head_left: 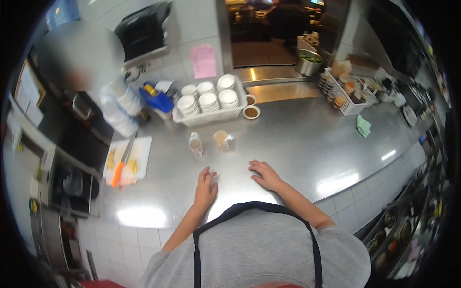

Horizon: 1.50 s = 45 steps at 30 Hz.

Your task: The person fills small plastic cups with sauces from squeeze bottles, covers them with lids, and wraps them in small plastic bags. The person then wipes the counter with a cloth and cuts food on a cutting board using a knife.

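Note:
My left hand (206,187) rests on the stainless steel counter (288,144) near its front edge, fingers apart and holding nothing. To its right, my right hand (265,175) also lies on the steel with its fingers spread. Beyond my left hand stand two small beige-brown items that look wrapped in clear plastic: one wrapped item (196,145) on the left and another wrapped item (222,139) beside it. Their exact kind is too unclear to tell. Neither hand touches them.
A white basket (211,116) holds stacked white bowls; two sauce dishes (251,112) sit beside it. An orange-handled knife (118,174) lies on a cutting board (144,149) at left. Farther right are a green cloth (363,126) and a condiment basket (349,108).

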Each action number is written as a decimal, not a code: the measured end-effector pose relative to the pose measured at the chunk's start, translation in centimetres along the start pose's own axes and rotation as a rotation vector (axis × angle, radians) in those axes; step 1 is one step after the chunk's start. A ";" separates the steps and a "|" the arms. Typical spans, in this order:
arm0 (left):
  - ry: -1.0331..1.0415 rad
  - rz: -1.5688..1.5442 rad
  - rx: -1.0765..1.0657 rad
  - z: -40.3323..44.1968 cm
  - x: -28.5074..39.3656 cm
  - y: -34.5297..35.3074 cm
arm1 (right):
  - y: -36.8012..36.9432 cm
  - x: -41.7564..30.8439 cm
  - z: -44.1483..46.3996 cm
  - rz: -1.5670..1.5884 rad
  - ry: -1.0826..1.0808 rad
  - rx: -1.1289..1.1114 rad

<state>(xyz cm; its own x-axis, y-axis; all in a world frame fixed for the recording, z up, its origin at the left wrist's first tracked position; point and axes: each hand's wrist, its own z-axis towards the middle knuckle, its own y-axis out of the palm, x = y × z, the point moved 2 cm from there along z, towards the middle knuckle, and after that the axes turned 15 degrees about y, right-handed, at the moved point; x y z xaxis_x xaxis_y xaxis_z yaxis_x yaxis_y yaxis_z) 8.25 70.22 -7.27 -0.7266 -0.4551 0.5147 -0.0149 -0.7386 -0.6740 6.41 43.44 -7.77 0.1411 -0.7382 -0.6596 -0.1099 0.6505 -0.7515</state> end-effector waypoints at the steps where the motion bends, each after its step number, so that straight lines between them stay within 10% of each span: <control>1: -0.038 0.020 0.022 -1.5 0.5 -1.0 | -0.4 0.4 -1.5 0.018 0.036 0.064; 11: -0.543 0.129 0.452 -6.9 0.0 -8.6 | 2.3 -3.5 -5.2 -0.065 -0.074 0.008; 21: -0.351 0.589 0.776 -9.7 -7.7 -23.9 | 7.0 -9.8 1.2 0.016 -0.238 0.007; 29: -0.467 0.696 0.650 -14.6 -28.4 -39.6 | 16.5 -20.7 6.9 0.169 0.059 0.172; 35: -0.722 0.352 0.356 -17.8 -41.5 -42.2 | 24.6 -37.0 14.4 0.025 -0.334 -0.132; 45: -0.615 0.425 0.193 -14.7 -44.6 -38.8 | 33.0 -46.8 27.0 -0.535 -0.173 -0.291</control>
<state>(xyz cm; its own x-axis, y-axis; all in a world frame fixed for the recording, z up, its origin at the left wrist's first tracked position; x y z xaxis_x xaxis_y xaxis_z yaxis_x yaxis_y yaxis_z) 31.17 126.46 -11.86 -0.1300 -0.8717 0.4724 0.3406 -0.4867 -0.8044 22.73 104.28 -1.40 0.4044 -0.8927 -0.1991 -0.2396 0.1067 -0.9650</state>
